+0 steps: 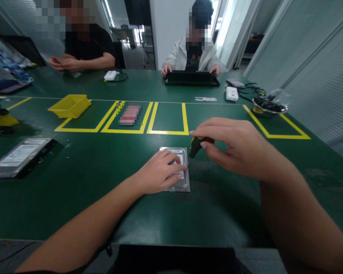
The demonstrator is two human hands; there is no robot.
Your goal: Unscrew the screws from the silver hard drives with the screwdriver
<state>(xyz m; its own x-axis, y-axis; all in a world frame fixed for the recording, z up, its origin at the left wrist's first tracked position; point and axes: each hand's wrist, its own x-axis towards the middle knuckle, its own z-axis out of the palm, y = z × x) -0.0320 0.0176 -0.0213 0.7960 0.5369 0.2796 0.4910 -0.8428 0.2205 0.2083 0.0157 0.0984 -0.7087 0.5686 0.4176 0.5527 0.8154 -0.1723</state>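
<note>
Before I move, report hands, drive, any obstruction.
Right hand holding screwdriver, tip at right edge of hard drive. Drive flat on table. Left hand on top, hiding part.

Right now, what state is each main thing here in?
Silver rectangular hard drive: flat under left hand
Green-and-yellow screwdriver: tilted in right hand, tip down
Larger silver rectangular device: white label up
Yellow plastic bin: upright, open-topped
Black rectangular panel: held by another person
Silver round bowl: holding dark items

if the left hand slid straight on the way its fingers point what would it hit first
Probably the screwdriver in the right hand; its shaft is close beside the left hand, though whether they touch is unclear.
</note>
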